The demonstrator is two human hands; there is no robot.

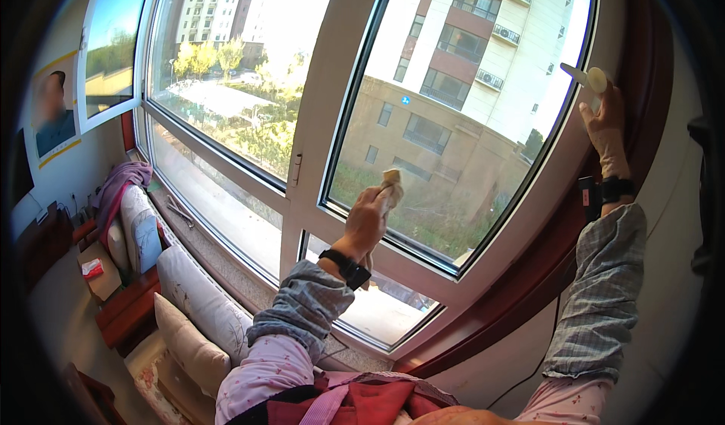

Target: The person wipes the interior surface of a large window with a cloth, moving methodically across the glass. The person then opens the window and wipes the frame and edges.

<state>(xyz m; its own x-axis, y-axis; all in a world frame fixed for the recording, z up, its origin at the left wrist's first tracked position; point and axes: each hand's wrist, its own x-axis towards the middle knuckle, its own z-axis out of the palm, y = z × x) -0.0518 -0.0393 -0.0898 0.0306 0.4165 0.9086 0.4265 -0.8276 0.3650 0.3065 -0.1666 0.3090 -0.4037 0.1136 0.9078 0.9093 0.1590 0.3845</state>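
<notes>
My left hand [365, 221] is closed around a crumpled light cloth [391, 190], near the lower left part of a window pane [430, 158]. Part of the cloth hangs below the wrist. Up at the right edge of the window frame [529, 221], my right hand [609, 116] has thumb and fingers around a pale tool [596, 79] with a round end and a tapered blade-like part; its exact kind I cannot tell. The tool's tapered end points left over the frame. Both wrists wear dark bands with small devices, and grey checked sleeve covers wrap the forearms.
Left of the mullion stands another pane, with an open casement [110, 45] beyond. A stone sill [209, 255] runs below, holding a metal tool [180, 212]. A sofa with cushions [190, 334] and a cardboard box [99, 269] stand at left. A dark cable [535, 368] hangs at lower right.
</notes>
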